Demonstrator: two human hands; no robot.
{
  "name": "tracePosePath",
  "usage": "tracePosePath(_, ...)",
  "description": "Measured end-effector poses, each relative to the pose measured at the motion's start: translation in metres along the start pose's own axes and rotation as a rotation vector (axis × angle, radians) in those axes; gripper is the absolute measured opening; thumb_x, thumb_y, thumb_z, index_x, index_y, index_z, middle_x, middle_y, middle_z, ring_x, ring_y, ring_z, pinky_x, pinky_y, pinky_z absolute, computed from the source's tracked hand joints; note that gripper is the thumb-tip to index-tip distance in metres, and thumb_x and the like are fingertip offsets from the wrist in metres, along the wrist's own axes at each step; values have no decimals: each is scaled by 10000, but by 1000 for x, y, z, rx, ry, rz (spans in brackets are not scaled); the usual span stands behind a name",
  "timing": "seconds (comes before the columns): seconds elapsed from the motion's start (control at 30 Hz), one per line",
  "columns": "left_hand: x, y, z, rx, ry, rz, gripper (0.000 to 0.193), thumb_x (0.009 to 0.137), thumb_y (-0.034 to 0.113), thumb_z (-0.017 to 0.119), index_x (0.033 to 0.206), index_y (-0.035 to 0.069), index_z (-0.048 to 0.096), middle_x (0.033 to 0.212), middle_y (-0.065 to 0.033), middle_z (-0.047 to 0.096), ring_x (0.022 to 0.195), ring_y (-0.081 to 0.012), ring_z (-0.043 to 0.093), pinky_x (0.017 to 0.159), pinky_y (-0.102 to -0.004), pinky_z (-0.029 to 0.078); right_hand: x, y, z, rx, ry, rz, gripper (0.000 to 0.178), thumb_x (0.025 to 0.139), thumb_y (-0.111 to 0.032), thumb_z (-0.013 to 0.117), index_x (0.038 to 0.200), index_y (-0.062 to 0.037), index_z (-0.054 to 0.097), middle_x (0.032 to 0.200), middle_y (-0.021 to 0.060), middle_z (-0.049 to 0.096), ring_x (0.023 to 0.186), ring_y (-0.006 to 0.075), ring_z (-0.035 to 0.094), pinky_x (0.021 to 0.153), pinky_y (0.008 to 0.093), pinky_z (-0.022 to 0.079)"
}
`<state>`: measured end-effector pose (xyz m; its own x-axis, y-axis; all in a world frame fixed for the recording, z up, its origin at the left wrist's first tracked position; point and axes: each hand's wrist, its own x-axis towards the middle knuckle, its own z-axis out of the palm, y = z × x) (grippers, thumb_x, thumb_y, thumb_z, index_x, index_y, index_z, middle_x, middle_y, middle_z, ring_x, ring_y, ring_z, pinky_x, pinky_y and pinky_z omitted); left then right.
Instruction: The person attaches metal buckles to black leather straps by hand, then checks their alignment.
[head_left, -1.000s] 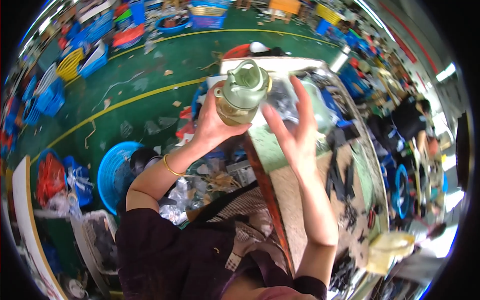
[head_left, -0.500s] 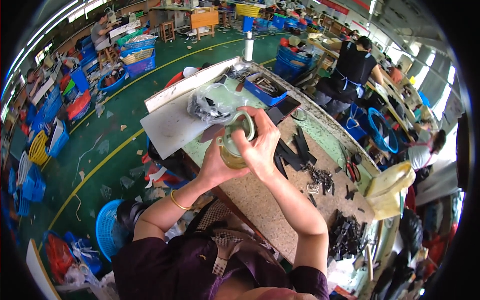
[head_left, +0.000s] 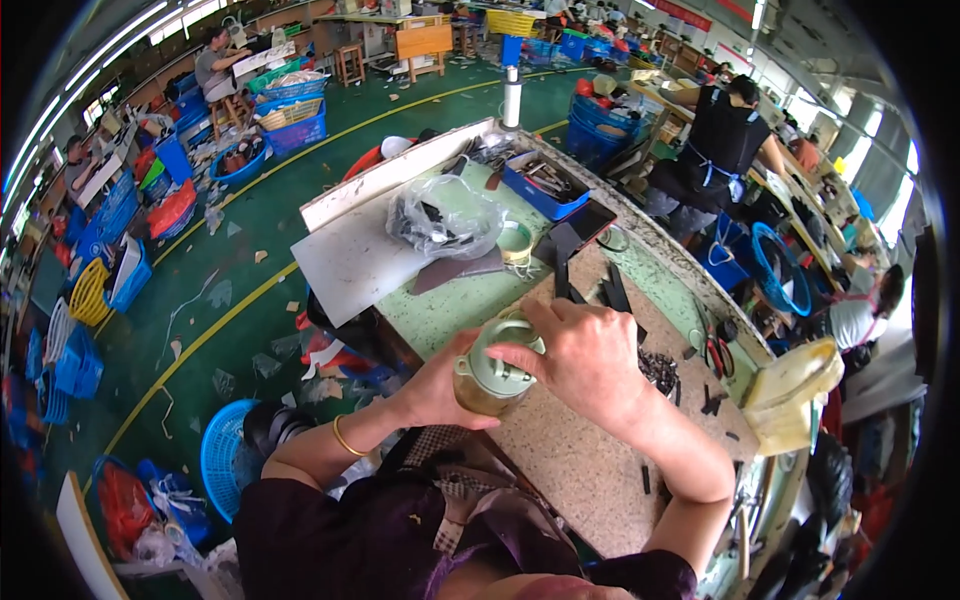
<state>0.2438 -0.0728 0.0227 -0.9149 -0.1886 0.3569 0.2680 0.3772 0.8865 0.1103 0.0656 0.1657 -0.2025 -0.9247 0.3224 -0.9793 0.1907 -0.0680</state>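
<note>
Between my hands, over the near left part of the workbench, is a squat drinking bottle with an amber-looking body and a pale green lid that has a loop on top. My left hand wraps round the bottle's body from the left. On the lid, my right hand is closed, its thumb and fingers gripping the edge and loop. Whether the lid has turned or come loose does not show. Black strips lie just beyond my right hand.
A brown speckled board covers the near bench. Farther off are a clear plastic bag, a tape roll, a blue tray of tools and a white sheet. Scissors lie right. A co-worker stands beyond.
The bottle and both my hands have come nearer to me and slightly right. My right hand has turned over the lid with its elbow farther out. The tape roll is now uncovered.
</note>
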Motion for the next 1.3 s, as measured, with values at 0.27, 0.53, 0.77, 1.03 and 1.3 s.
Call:
tracePosePath(0.27,-14,-6,-1,15,-31,-43,978,549,202,885,1323,39,309,1223,-129,440,1166,-251,452,1007,-366,361,21,32,-9,538,-306,-590,465,818,-176,666,1251,-63,541,1081,172,595,998,303,602,825,366,520)
tracePosePath(0.53,-19,-2,3,18,110,-123,1014,542,204,887,1344,46,286,1220,-153,433,1174,-270,448,1005,-368,368,21,-17,-14,-191,-391,-59,500,897,-434,544,1148,-1,552,1065,168,598,740,279,676,599,334,561)
tracePosePath(0.77,-18,3,-2,125,133,-70,1011,551,185,881,1347,45,273,1234,-146,404,1187,-262,437,999,-371,369,39,-25,-18,190,-297,-240,544,881,-423,559,1231,-13,484,975,191,605,775,307,663,646,377,558)
tracePosePath(1.03,-23,0,-1,-28,148,-116,1011,553,179,881,1347,48,268,1229,-141,400,1183,-258,439,996,-371,372,27,-2,-3,247,-135,-429,606,783,-407,681,1226,-35,502,1092,227,583,987,334,616,785,450,534)
tracePosePath(1.3,-23,1,-5,-146,35,-153,1024,554,176,883,1359,43,265,1239,-128,419,1181,-247,450,1009,-360,369,33,5,-11,518,-372,-389,556,694,-160,701,1198,-6,522,1130,170,579,1048,282,570,865,396,519)
